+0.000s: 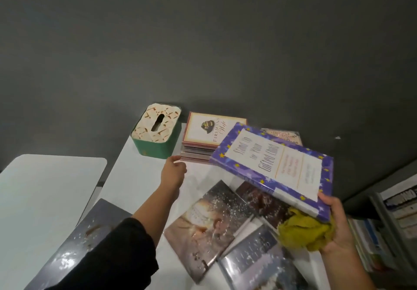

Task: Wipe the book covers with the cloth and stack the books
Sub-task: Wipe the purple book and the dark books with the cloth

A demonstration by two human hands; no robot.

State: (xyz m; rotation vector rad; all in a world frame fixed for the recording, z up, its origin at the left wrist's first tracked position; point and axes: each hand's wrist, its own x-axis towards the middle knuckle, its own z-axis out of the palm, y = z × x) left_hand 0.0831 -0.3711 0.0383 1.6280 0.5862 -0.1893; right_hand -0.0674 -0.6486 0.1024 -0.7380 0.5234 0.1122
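- While the right hand (338, 226) grips the purple star-bordered book (274, 165) by its near corner (yellow cloth (304, 231) bunched beneath), it hangs tilted above the tabletop (140, 176);
- stiff, probably glossy; support the spine;
- left hand (174, 170), loosely curled and holding nothing, nears the stack (203, 145).

purple starred book (274, 165) tilted above stack (204, 140)

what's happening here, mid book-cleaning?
A person is partway through. The right hand holds a purple star-bordered book lifted above the table, with the yellow cloth bunched in the same hand. The left hand reaches toward the stack of books beside a green tissue box. Several books lie loose on the table, spotted with specks and smears, apparently not yet wiped.
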